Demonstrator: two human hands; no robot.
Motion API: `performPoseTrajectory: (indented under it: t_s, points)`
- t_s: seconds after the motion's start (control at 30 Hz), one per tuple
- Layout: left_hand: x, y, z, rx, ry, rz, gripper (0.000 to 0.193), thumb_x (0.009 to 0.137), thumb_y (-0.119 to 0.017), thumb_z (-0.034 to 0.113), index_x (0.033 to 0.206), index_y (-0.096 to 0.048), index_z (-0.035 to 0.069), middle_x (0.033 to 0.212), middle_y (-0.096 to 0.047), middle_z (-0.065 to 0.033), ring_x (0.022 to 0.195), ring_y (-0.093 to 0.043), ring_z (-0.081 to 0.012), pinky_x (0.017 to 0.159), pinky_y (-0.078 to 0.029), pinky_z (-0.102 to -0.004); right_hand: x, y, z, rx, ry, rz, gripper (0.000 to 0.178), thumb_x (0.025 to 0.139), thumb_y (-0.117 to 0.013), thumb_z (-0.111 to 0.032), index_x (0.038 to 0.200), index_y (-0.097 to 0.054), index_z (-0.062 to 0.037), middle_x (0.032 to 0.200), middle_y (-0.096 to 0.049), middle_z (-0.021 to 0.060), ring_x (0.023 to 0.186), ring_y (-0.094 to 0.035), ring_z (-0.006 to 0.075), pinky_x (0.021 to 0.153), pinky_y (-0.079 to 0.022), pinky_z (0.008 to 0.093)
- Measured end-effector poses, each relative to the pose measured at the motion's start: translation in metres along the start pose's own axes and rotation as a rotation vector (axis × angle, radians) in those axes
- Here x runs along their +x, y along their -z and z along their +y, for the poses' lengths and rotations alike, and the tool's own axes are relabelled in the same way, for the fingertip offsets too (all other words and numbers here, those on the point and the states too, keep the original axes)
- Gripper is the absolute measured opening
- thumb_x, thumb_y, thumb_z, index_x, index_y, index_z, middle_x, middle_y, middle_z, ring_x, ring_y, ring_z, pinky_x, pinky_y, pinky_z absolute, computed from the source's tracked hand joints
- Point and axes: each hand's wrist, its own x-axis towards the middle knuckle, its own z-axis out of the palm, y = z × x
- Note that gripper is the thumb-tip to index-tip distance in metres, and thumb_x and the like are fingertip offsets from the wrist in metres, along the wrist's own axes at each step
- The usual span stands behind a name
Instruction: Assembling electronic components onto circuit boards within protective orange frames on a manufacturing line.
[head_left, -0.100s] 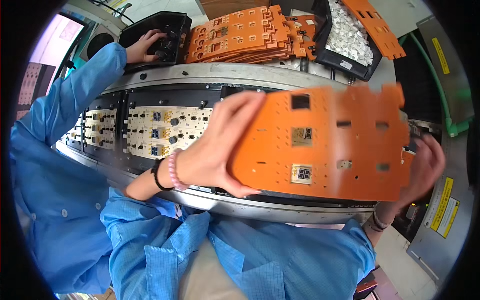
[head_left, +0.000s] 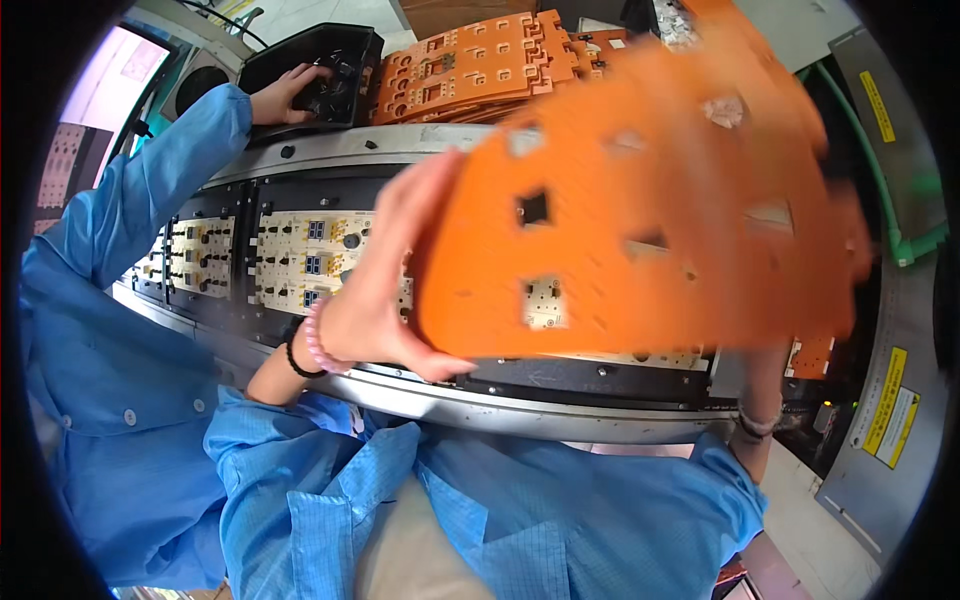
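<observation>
Lifted and swung up since the earlier frame, the orange plate [head_left: 640, 210] now fills the upper right of the view, tilted and blurred, where before it lay lower and flatter over the conveyor. It has square cut-outs, and a small pale component shows through one of them. The left hand [head_left: 385, 290] grips its left edge, thumb underneath along the lower edge and fingers [head_left: 425, 190] spread flat against its side. The right hand is hidden behind the plate; only its wrist [head_left: 760, 400] with a band shows below the lower right corner, so I cannot tell how those fingers lie.

Under the plate runs a grey metal conveyor rail [head_left: 500, 405], carrying cream circuit panels [head_left: 300, 260] in black frames. Beyond it sits a stack of orange plates [head_left: 470, 70]. At upper left, a co-worker's hand [head_left: 285, 95] in a blue sleeve rests in a black tray [head_left: 330, 55].
</observation>
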Motion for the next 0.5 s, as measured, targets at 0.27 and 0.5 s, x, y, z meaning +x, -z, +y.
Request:
performPoseTrajectory:
  t_s: [0.27, 0.5]
  points:
    - [-0.036, 0.017, -0.006, -0.276, 0.292, 0.276, 0.142, 0.061, -0.084, 0.070, 0.161, -0.016, -0.004, 0.163, -0.026, -0.0210, 0.152, -0.028, -0.0330, 0.124, -0.020, -0.0447, 0.061, -0.096, -0.057, -0.240, 0.428, -0.483, 0.018, 0.082, -0.075, -0.010, 0.098, -0.068, -0.0053, 0.098, -0.067, 0.0112, 0.094, -0.063, 0.0330, 0.084, -0.049, 0.0421]
    - [-0.056, 0.020, -0.017, -0.196, 0.194, 0.183, 0.139, 0.061, -0.087, 0.065, 0.161, -0.018, -0.002, 0.163, -0.027, -0.0223, 0.152, -0.028, -0.0351, 0.123, -0.021, -0.0465, 0.070, -0.105, -0.061, -0.237, 0.278, -0.586, 0.011, 0.085, -0.070, -0.010, 0.092, -0.063, -0.0068, 0.092, -0.065, 0.0084, 0.091, -0.064, 0.0300, 0.084, -0.047, 0.0411]
